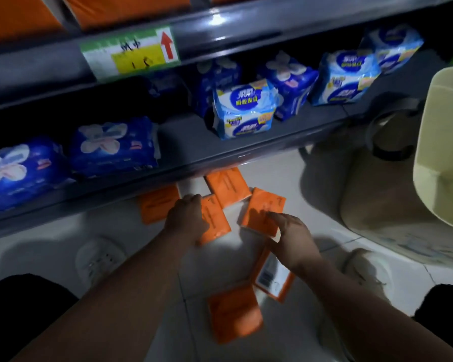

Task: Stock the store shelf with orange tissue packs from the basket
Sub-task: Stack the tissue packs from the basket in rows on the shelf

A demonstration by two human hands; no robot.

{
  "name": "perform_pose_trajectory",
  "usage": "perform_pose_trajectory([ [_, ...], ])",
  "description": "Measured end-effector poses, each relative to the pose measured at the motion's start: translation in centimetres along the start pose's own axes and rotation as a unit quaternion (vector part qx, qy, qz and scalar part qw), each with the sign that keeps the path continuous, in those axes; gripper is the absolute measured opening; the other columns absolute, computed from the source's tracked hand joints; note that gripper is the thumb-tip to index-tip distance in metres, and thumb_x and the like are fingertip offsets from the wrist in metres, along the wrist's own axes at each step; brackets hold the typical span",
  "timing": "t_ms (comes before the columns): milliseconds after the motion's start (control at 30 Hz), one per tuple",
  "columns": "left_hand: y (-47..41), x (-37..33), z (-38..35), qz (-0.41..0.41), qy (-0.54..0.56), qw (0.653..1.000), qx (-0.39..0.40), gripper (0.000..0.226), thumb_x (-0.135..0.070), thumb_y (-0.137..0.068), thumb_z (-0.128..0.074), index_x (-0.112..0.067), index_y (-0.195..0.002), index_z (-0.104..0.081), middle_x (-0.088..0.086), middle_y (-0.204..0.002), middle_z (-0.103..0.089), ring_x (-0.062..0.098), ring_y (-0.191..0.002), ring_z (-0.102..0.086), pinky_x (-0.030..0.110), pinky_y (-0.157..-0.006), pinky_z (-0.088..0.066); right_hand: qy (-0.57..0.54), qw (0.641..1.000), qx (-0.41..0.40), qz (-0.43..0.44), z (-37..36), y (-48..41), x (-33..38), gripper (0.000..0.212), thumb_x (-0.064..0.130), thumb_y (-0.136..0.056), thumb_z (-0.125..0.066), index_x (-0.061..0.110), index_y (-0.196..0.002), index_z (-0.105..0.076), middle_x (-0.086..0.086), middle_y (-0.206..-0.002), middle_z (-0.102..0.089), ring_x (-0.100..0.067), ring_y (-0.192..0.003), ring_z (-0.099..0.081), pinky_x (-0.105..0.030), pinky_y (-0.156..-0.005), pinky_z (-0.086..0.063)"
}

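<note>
Nearest you, flat orange tissue packs (233,313) are lying scattered on the tiled floor (228,254), their long axes mostly pointing toward the shelf (194,142). Your left hand (187,218) is covering one pack (216,223), fingers bent, grip unclear. Your right hand (294,240) is hovering, fingers spread, over another pack (262,211). Beyond, the shelf is carrying blue packets (243,111), and a cream basket (445,142) is standing at the right.
</note>
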State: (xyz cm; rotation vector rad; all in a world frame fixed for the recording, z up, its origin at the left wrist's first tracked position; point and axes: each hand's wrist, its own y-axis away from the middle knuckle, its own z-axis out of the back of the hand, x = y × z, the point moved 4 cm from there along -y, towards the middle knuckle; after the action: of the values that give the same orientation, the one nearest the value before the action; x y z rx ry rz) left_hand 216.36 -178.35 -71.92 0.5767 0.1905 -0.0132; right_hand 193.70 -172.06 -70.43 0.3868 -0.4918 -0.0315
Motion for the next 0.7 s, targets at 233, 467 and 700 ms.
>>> perform_pose_trajectory([
  [233, -3.3, -0.6, -2.6, -0.015, -0.058, 0.998, 0.023, 0.098, -0.035, -0.073, -0.075, -0.016, -0.148, -0.015, 0.01, -0.148, -0.033, 0.03, -0.132, -0.037, 0.039, -0.105, -0.035, -0.03, 0.998, 0.012, -0.048, -1.4, 0.3, -3.7, 0.065, 0.032, -0.075, -0.071, 0.018, -0.135, -0.048, -0.008, -0.126, -0.059, -0.028, -0.117, -0.052, -0.031, -0.098, -0.038],
  [467, -2.4, 0.4, -4.0, 0.014, -0.069, 0.998, 0.0, 0.086, -0.054, -0.059, -0.08, -0.023, -0.129, -0.041, 0.006, -0.128, -0.048, 0.029, -0.115, -0.048, 0.037, -0.093, -0.042, -0.028, 0.992, 0.057, -0.108, -2.6, 1.0, -6.1, 0.076, 0.031, -0.075, -0.072, 0.019, -0.141, -0.038, -0.005, -0.137, -0.05, -0.022, -0.127, -0.042, -0.026, -0.103, -0.032],
  [700, 0.4, 1.0, -3.1, 0.039, 0.213, 0.974, -0.07, 0.062, -0.042, -0.057, -0.086, -0.017, -0.096, -0.044, 0.0, -0.093, -0.057, 0.022, -0.085, -0.056, 0.03, -0.068, -0.041, -0.026, 0.98, 0.123, -0.152, -5.5, 2.1, -5.6, 0.081, 0.032, -0.068, -0.076, 0.025, -0.139, -0.037, -0.004, -0.132, -0.051, -0.024, -0.125, -0.043, -0.031, -0.105, -0.036],
])
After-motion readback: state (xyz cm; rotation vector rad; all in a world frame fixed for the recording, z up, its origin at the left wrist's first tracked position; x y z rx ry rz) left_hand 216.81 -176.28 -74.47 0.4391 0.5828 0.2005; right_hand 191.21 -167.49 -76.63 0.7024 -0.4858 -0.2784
